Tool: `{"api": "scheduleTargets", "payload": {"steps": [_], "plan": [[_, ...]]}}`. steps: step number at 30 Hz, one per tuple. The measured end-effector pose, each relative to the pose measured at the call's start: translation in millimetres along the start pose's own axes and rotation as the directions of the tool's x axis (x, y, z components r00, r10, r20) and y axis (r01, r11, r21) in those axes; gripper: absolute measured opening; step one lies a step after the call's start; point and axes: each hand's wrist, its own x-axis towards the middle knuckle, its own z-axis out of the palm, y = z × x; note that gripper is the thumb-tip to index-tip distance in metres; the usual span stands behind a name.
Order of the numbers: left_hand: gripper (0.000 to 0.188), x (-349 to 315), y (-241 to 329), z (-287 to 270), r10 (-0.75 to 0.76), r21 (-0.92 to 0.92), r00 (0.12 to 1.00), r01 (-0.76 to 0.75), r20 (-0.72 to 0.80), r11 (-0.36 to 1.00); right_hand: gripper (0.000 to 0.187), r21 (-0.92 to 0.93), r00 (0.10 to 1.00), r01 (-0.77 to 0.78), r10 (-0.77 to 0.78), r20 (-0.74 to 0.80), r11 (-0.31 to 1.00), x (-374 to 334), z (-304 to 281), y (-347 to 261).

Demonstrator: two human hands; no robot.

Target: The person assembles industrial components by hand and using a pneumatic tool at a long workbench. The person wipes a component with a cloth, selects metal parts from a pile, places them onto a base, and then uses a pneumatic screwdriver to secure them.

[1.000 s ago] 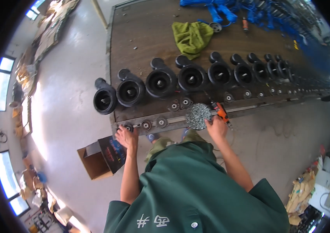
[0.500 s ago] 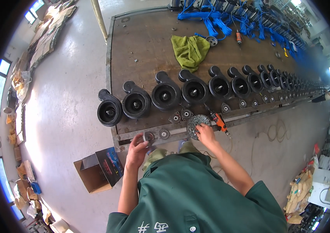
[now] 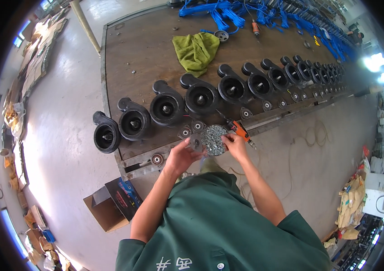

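Left hand (image 3: 183, 155): raised in front of the chest, forearm bare, elbow bent, rising from the lower edge; fingers curled with tips pinched together toward the right hand. Right hand (image 3: 234, 143): raised level with the left and just beside it, forearm bare, angled up from the short green sleeve; fingers flexed and closed in a grip, thumb turned inward.

The small bits heaped in the round dish (image 3: 213, 140) between the left hand (image 3: 180, 156) and the right hand (image 3: 235, 143) are too tiny to identify, perhaps screws. The right hand covers most of the orange tool (image 3: 239, 130).
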Motion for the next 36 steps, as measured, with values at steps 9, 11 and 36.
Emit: {"api": "scheduleTargets", "payload": {"steps": [9,11,36], "plan": [[0.060,32,-22,7,-0.101,-0.081,0.984,0.114,0.145,0.990,0.019,0.360,0.992,-0.124,0.123,0.027,0.925,-26,-1,-54],[0.063,23,-19,20,-0.084,-0.101,0.973,0.107,0.213,0.989,0.018,0.396,0.995,-0.062,0.024,0.101,0.916,-32,-1,-77],[0.067,2,-2,43,0.178,-0.192,0.958,-0.136,0.224,0.972,0.016,0.286,0.992,0.065,-0.093,0.089,0.956,-45,-4,-135]]}}
